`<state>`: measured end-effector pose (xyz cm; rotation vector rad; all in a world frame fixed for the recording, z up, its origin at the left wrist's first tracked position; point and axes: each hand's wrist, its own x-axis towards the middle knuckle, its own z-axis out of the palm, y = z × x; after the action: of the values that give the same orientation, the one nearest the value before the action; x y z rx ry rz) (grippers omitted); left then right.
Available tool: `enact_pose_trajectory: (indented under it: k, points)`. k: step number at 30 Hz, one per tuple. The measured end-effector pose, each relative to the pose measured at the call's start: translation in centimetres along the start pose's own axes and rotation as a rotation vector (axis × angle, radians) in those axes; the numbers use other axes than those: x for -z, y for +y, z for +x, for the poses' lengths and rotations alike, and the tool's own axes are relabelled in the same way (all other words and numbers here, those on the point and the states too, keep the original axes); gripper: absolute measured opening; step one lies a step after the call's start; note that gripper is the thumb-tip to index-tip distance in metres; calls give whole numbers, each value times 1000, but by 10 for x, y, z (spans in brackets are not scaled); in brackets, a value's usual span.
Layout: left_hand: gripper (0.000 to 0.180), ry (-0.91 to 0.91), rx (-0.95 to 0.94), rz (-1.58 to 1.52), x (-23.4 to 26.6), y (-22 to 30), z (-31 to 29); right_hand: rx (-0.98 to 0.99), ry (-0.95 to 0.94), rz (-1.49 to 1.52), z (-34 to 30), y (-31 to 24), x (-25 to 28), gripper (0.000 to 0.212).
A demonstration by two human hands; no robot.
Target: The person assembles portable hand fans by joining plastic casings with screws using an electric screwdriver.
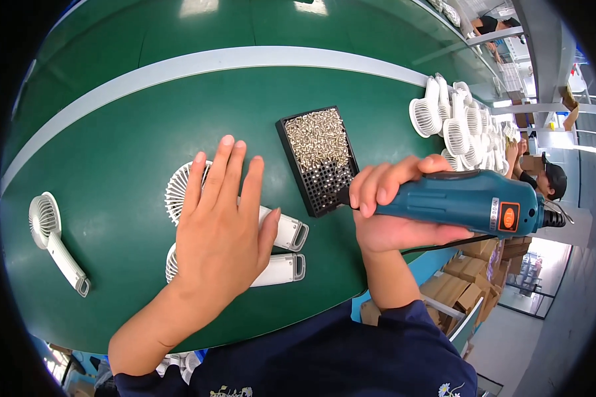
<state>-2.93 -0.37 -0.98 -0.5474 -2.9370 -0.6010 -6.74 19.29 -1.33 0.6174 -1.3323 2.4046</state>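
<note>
My right hand (394,205) is wrapped round a teal electric screwdriver (457,200), its dark tip end held low over the near right edge of a black screw tray (291,153). Small silvery screws (316,137) heap the far part of that tray; its near part shows a grid of holes. With fingers stretched out, my left hand (224,215) lies over two white handheld fans. The farther fan (290,230) and the nearer fan (281,270) show their handles to the right of the hand, and parts of their round grilles to its left.
Another white fan (61,248) lies apart at the left of the green table (132,126). Many more white fans (458,129) are piled at the far right. A pale rail (258,57) crosses the back. Other people and cardboard boxes (460,284) are off to the right.
</note>
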Motion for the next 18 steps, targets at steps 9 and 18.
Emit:
enact_pose_trajectory:
  k: [9,18]
  points:
    - [52,3,10,10,-1,0,-3,85,-117,-34,-2,1,0,97]
    - [50,46,-6,20,-4,-2,-3,34,-88,18,-20,-48,-51,69]
